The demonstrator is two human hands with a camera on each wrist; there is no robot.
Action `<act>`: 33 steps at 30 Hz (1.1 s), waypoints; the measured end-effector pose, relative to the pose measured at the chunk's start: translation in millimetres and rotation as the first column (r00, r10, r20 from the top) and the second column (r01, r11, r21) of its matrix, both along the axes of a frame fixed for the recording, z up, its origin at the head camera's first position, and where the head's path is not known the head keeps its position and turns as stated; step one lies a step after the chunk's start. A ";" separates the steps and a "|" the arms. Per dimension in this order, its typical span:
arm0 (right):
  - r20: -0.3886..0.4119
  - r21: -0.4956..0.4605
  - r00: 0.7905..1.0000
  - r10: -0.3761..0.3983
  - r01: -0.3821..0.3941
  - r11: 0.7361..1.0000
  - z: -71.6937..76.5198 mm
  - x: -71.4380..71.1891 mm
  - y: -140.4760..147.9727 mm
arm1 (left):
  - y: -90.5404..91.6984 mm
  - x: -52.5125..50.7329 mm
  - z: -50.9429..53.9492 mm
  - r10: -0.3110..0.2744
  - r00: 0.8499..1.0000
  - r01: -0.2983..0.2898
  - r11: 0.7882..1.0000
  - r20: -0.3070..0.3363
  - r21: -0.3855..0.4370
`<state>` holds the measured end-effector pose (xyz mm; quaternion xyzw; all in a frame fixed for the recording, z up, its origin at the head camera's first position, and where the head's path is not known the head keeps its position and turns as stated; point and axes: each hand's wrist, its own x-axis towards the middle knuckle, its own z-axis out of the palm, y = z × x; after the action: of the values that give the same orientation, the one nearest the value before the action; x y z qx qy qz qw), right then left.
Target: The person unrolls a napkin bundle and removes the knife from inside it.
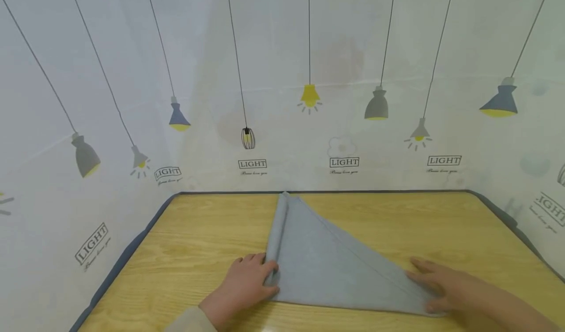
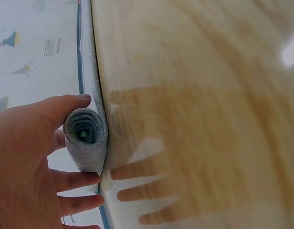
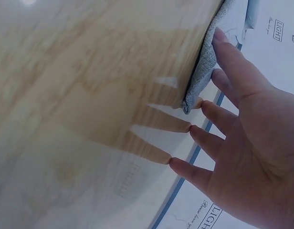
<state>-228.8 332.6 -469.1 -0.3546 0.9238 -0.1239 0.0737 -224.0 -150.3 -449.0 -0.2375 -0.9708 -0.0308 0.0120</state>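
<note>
**Part-rolled grey-blue triangular cloth (image 1: pixel 335 258) lies on glossy, yellowish wood-grain worktop (image 1: pixel 207 234)**

The cloth lies flat across the near middle of the surface, with its left side wound into a tight roll (image 2: pixel 87 152) that reaches the far edge. The left hand (image 1: pixel 247 280), below a pale sleeve (image 1: pixel 192 319), has its grip round the near end of that roll, thumb over it. The right hand (image 1: pixel 450 285) has a released grip, fingers spread, touching the near-right corner.

In the wrist views, the sheen mirrors the fingers. A dark blue border (image 1: pixel 375 191) trims the worktop. Pale sheeting (image 1: pixel 273 52) surrounds it on the far, left and right sides, printed with hanging lamps (image 1: pixel 377 106) in grey, blue and yellow, and boxed "LIGHT" lettering (image 1: pixel 344 162).
</note>
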 end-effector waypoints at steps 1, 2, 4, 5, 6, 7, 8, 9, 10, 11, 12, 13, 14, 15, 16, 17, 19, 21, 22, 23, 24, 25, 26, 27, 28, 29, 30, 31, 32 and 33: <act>0.011 -0.004 1.000 -0.002 0.002 1.000 -0.4 0.6 1.4 | 0.0 -0.7 -1.3 -0.001 1.000 0.001 1.000 -0.003 -0.006; 0.015 -0.004 1.000 -0.001 0.001 1.000 -0.9 0.9 2.9 | 0.0 -1.1 -2.1 -0.001 1.000 0.001 1.000 -0.003 -0.008; 0.015 -0.006 1.000 0.004 -0.003 1.000 -1.9 0.9 5.7 | -0.2 -1.4 -2.5 -0.004 1.000 0.004 1.000 -0.002 -0.010; 0.016 -0.009 1.000 0.006 -0.006 1.000 -2.4 0.7 6.9 | -0.3 -1.3 -2.0 -0.004 1.000 0.004 1.000 0.000 -0.011; 0.007 -0.011 1.000 0.012 -0.012 1.000 -3.1 0.4 8.3 | -0.3 -1.0 -1.0 -0.004 1.000 0.004 1.000 0.001 -0.009; 0.001 -0.013 1.000 0.016 -0.016 1.000 -4.0 0.2 9.7 | -0.2 -0.3 0.3 -0.003 1.000 0.003 1.000 0.003 -0.006; -0.009 -0.016 1.000 0.023 -0.023 1.000 -4.9 0.1 11.2 | 0.1 0.5 1.5 -0.001 1.000 0.001 1.000 0.009 -0.002; -0.023 -0.019 0.999 0.030 -0.030 0.999 -5.8 0.0 12.6 | 0.3 1.4 3.1 0.001 1.000 -0.001 1.000 0.013 0.001; -0.036 -0.018 0.999 0.034 -0.035 0.999 -6.7 -0.3 13.8 | 0.6 2.4 4.5 0.003 1.000 -0.004 1.000 0.019 0.006; -0.047 -0.017 0.998 0.037 -0.038 0.999 -7.3 -0.4 14.9 | 0.8 3.1 5.6 0.006 1.000 -0.006 1.000 0.021 0.010; -0.062 -0.014 0.997 0.040 -0.040 0.999 -7.8 -0.5 16.0 | 0.9 3.8 6.5 0.008 1.000 -0.008 1.000 0.024 0.014; -0.058 -0.012 0.998 0.038 -0.038 0.999 -7.8 -0.4 16.7 | 0.9 4.4 7.0 0.011 1.000 -0.011 1.000 0.029 0.016; -0.046 -0.010 0.998 0.033 -0.034 0.999 -7.6 -0.1 17.3 | 0.8 4.9 7.4 0.013 0.999 -0.013 1.000 0.033 0.017; -0.042 -0.001 0.999 0.024 -0.024 1.000 -7.3 -0.1 17.6 | 0.5 5.2 7.4 0.014 0.999 -0.014 1.000 0.037 0.018; -0.030 0.002 0.999 0.018 -0.018 1.000 -6.9 0.4 17.8 | 0.1 5.1 7.0 0.014 0.999 -0.014 1.000 0.040 0.016; -0.020 0.005 1.000 0.015 -0.015 1.000 -6.5 0.8 18.2 | -0.3 4.9 6.5 0.014 0.999 -0.014 1.000 0.044 0.012; -0.017 0.011 1.000 0.013 -0.012 1.000 -6.2 1.6 19.0 | -1.3 4.7 5.7 0.014 0.999 -0.014 1.000 0.049 0.008; -0.038 0.016 0.999 0.021 -0.021 1.000 -7.0 1.6 20.3 | -2.5 3.7 4.4 0.015 0.999 -0.015 1.000 0.049 -0.001; -0.051 0.013 0.998 0.034 -0.033 0.999 -7.5 1.6 21.5 | -3.1 3.4 3.7 0.014 0.999 -0.014 1.000 0.044 -0.007; -0.059 0.014 0.997 0.039 -0.038 0.999 -8.1 1.5 22.6 | -3.6 3.0 3.1 0.015 0.999 -0.015 1.000 0.042 -0.010; -0.075 0.017 0.996 0.046 -0.045 0.999 -8.9 1.1 23.9 | -4.2 2.7 2.6 0.016 0.999 -0.015 1.000 0.037 -0.013; -0.080 0.017 0.995 0.051 -0.050 0.999 -9.7 0.6 25.2 | -4.7 2.3 2.1 0.016 0.999 -0.016 1.000 0.033 -0.016; -0.084 0.015 0.995 0.058 -0.057 0.998 -10.4 0.1 26.4 | -5.3 2.1 1.6 0.017 0.999 -0.016 1.000 0.029 -0.018; -0.084 0.013 0.994 0.063 -0.062 0.998 -11.0 -0.1 27.6 | -5.7 2.1 1.5 0.017 1.000 -0.016 1.000 0.024 -0.019; -0.082 0.010 0.995 0.065 -0.064 0.998 -11.4 -0.2 28.6 | -6.0 2.2 1.8 0.017 1.000 -0.017 1.000 0.024 -0.018; -0.092 0.008 0.993 0.070 -0.069 0.998 -11.9 -0.6 29.3 | -6.2 2.4 2.5 0.019 0.999 -0.018 1.000 0.027 -0.012; -0.093 0.006 0.993 0.070 -0.070 0.998 -12.0 -0.6 30.0 | -6.3 2.6 3.2 0.018 1.000 -0.018 1.000 0.025 -0.011; -0.079 0.004 0.995 0.065 -0.064 0.998 -11.7 -0.4 30.3 | -6.4 2.9 4.0 0.019 0.999 -0.019 1.000 0.025 -0.007; -0.063 0.008 0.997 0.054 -0.054 0.999 -11.2 -0.1 30.1 | -6.5 3.1 4.8 0.020 0.999 -0.020 1.000 0.028 -0.005; -0.046 0.013 0.998 0.041 -0.040 0.999 -10.6 0.3 29.9 | -6.6 3.0 5.2 0.020 0.999 -0.020 1.000 0.029 -0.003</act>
<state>-228.5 362.5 -479.8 -0.3755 0.9186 -0.1088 0.0571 -220.9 -156.9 -443.8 -0.2273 -0.9733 -0.0328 -0.0024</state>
